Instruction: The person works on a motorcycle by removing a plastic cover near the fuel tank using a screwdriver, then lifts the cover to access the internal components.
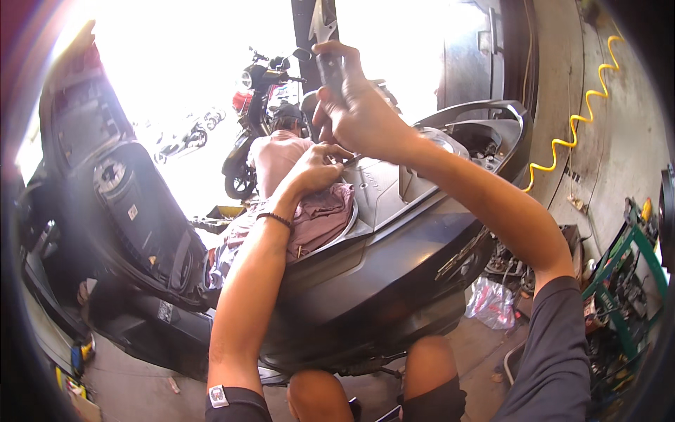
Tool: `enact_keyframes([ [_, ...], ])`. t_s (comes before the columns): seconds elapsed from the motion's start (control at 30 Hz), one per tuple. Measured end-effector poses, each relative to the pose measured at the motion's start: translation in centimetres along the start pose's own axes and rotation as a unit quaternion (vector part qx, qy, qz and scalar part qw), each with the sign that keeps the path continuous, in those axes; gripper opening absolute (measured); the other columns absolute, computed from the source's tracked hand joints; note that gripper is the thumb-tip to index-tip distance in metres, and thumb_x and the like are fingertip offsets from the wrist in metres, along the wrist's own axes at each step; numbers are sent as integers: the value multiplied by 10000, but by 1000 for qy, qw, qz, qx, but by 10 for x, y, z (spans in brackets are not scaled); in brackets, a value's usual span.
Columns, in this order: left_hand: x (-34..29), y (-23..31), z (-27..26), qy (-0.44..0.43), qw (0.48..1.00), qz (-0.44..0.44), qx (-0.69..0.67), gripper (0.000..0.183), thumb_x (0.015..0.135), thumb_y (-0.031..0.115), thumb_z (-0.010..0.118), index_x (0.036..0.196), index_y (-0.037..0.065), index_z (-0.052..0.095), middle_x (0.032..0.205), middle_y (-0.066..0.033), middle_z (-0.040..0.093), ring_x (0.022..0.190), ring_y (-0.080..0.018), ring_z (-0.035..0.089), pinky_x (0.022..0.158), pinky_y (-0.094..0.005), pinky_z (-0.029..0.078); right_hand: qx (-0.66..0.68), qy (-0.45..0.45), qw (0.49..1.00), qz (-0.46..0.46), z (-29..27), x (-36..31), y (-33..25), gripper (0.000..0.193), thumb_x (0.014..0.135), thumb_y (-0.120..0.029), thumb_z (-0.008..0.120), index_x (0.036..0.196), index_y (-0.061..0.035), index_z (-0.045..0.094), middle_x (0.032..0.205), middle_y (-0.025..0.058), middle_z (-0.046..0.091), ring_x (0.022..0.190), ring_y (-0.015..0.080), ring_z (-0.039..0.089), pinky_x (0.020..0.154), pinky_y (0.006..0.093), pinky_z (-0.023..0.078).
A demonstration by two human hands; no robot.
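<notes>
My right hand (pixel 358 116) is raised above the scooter, closed round the dark handle of a hand tool (pixel 323 24) with a silver metal head pointing up. The tool's exact kind is hard to make out against the glare. Lower down, my left hand (pixel 314 171) rests at the edge of the scooter's grey rear panel (pixel 376 186), its fingers bent together on something small and dark that I cannot make out. Bunched reddish-brown cloth (pixel 325 214) lies just below it in the scooter's opening. To the left, the scooter's seat (pixel 133 211) stands tipped up, underside showing.
Beyond the scooter a person in a pink shirt (pixel 274 158) sits facing away, near a parked motorbike (pixel 256 95). A yellow coiled hose (pixel 573 133) hangs along the right wall. At lower right are a clear plastic bag (pixel 491 302) and a green metal rack (pixel 619 264).
</notes>
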State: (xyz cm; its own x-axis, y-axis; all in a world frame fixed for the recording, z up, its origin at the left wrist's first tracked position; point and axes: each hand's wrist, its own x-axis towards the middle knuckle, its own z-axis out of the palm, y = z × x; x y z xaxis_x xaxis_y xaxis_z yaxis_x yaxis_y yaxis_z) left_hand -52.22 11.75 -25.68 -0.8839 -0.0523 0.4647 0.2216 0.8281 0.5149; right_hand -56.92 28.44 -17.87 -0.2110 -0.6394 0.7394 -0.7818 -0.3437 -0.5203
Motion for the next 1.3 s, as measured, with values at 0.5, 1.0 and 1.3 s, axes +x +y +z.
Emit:
enact_keyframes([
  [0.5, 18, -45, 12, -6, 996, 87, -6, 383, 843, 89, 590, 1183, 80, 768, 894, -105, 724, 806, -186, 668, 771, -324, 536, 193, 176, 958, 115, -30, -61, 8, 440, 1062, 19, 447, 1373, -194, 221, 1029, 104, 528, 770, 140, 566, 706, 428, 635],
  [1.0, -11, 2, 5, 27, 1000, -1, -15, 373, 811, 70, 579, 1128, 22, 769, 1125, -182, 713, 1013, -237, 674, 893, -331, 535, -160, -85, 958, -221, 78, -35, -37, 624, 834, 11, 635, 1412, -120, 438, 896, 109, 702, 849, 339, 730, 790, 495, 528],
  [1.3, 9, -10, 8, -29, 997, -8, -74, 388, 791, 46, 554, 1115, 3, 764, 1148, -186, 714, 1087, -265, 668, 965, -347, 518, -257, 318, 895, -178, 1, -27, 20, 376, 1066, -29, 499, 1331, -159, 266, 925, 64, 556, 562, 80, 486, 499, 251, 485],
])
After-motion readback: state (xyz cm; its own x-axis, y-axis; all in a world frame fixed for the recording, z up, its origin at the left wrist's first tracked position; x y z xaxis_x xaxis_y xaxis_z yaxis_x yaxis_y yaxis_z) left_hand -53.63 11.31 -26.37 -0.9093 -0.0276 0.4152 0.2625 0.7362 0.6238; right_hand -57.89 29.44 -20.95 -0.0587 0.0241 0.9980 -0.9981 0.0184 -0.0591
